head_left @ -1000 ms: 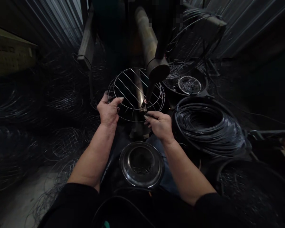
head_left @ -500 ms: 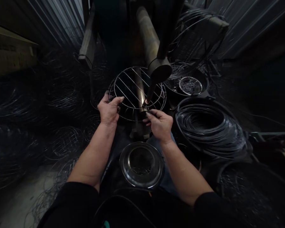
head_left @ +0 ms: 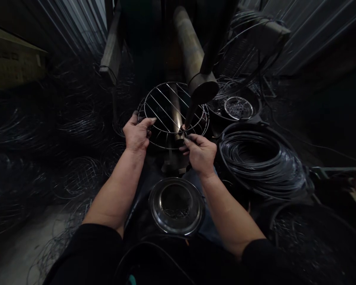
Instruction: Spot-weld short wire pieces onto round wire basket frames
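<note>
My left hand (head_left: 137, 132) is closed on the left rim of a round wire rack (head_left: 159, 117) with parallel bars and a second ring below. At the rack's near edge my right hand (head_left: 201, 153) pinches something small, hidden by the fingertips. Just beyond those fingers, a dark slanted electrode (head_left: 190, 114) comes down beneath the thick upper cylinder (head_left: 191, 47) of a machine. Its copper-coloured tip meets the rack's near rim over a brassy lower bar (head_left: 176, 113). Close to my lap sits a shiny metal bowl (head_left: 157, 215) with small wire pieces inside.
On the right, a black tub holds a thick wire coil (head_left: 255, 158). Behind it, a small round dish (head_left: 239, 107) of metal bits rests in a dark pan. Finished-looking wire racks (head_left: 81, 176) heap up on the left. A wooden beam (head_left: 111, 55) juts out at upper left.
The rack sits slightly higher and further right in the picture, along with the machine, as the view shifts a little. Both hands keep nearly the same places and grips.
</note>
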The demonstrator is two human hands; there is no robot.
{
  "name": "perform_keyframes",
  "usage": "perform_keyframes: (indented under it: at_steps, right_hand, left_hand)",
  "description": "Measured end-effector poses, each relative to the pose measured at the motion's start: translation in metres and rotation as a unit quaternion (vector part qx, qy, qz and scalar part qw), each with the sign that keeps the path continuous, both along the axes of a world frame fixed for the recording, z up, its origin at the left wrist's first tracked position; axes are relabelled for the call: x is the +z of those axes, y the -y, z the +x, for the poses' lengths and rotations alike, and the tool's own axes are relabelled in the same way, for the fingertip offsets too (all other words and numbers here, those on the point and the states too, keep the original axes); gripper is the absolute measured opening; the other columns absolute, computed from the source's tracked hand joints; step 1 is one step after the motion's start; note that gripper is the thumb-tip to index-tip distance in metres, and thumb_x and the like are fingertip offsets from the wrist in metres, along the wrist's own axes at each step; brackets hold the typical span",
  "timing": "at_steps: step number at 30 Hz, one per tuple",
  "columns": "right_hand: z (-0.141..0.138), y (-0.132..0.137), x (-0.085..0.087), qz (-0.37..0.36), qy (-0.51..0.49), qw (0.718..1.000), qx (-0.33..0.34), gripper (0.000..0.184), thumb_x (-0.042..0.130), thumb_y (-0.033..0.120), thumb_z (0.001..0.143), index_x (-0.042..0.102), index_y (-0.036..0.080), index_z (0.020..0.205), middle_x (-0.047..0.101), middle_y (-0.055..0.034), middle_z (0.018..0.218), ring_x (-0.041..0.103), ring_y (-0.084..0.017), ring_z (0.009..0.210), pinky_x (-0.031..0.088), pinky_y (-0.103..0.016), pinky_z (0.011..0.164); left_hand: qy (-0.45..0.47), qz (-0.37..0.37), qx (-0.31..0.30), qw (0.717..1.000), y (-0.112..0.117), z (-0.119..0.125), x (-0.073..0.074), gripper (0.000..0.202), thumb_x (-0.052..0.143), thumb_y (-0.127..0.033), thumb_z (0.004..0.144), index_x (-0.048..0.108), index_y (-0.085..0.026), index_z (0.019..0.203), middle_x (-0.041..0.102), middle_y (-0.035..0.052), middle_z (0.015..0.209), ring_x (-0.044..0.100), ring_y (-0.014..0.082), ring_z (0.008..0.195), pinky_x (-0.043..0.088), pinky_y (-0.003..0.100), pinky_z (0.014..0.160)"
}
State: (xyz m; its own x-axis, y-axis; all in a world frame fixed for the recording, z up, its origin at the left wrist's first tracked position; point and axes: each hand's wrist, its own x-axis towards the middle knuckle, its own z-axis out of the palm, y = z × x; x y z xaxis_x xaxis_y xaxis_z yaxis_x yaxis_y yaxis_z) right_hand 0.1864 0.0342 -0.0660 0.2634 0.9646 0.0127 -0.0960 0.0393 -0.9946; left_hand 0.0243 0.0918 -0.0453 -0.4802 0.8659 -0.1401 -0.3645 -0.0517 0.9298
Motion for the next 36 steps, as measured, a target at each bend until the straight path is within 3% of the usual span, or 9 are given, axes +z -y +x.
perform_keyframes:
  at_steps: [7,13,20,27,32,36]
  right_hand:
    - [0.000,0.003,0.002,0.017,0.012,1.000,-0.010,0.016,0.066,0.028,0.073,0.069,0.014,0.079,0.065,0.0008,0.061,0.065,-0.015,0.051,0.048,-0.020,0.041]
    - [-0.001,0.005,0.003,0.027,0.027,0.999,-0.022,0.018,0.065,0.031,0.074,0.069,0.014,0.081,0.067,-0.0019,0.071,0.065,-0.014,0.053,0.050,-0.021,0.043]
    - [-0.001,-0.003,0.000,0.028,0.030,0.999,-0.019,0.018,0.065,0.030,0.074,0.069,0.014,0.082,0.067,-0.0003,0.066,0.066,-0.015,0.053,0.049,-0.021,0.045]
    - [0.006,-0.001,0.001,0.022,0.067,0.997,0.015,0.020,0.065,0.033,0.076,0.071,0.016,0.083,0.063,0.0021,0.060,0.062,-0.013,0.047,0.046,-0.021,0.043]
    - [0.012,0.001,0.003,0.042,0.160,0.986,0.033,0.014,0.062,0.028,0.077,0.071,0.019,0.081,0.065,0.0024,0.065,0.063,-0.013,0.051,0.048,-0.021,0.049]
    - [0.011,-0.001,0.002,0.037,0.119,0.992,0.024,0.012,0.064,0.026,0.073,0.071,0.018,0.079,0.065,0.0030,0.065,0.062,-0.012,0.048,0.047,-0.021,0.047]
  left_hand:
    - [0.011,-0.001,0.002,1.000,0.003,0.002,0.001,0.062,0.078,-0.012,0.048,0.065,-0.014,0.109,0.057,-0.0040,0.068,0.049,0.0055,0.049,0.028,0.016,0.038]
    - [0.009,-0.010,0.004,1.000,0.006,0.002,0.005,0.072,0.078,-0.012,0.050,0.061,-0.014,0.119,0.059,-0.0027,0.071,0.053,0.0078,0.052,0.029,0.018,0.038]
    - [0.019,-0.022,0.009,1.000,-0.001,0.003,0.006,0.084,0.074,-0.006,0.053,0.050,-0.014,0.134,0.059,-0.0029,0.071,0.050,0.0066,0.048,0.028,0.018,0.037]
    - [0.002,-0.019,0.018,1.000,-0.004,0.002,0.007,0.080,0.076,-0.007,0.051,0.056,-0.014,0.128,0.059,-0.0026,0.069,0.050,0.0070,0.049,0.028,0.018,0.037]
    - [0.007,-0.037,0.020,0.999,-0.005,0.003,0.006,0.091,0.073,-0.005,0.054,0.044,-0.009,0.140,0.059,-0.0023,0.064,0.049,0.0072,0.046,0.028,0.018,0.038]
    - [0.003,-0.034,0.019,0.999,-0.005,0.004,0.008,0.096,0.072,-0.005,0.054,0.037,-0.006,0.144,0.059,-0.0026,0.062,0.048,0.0072,0.046,0.027,0.018,0.038]
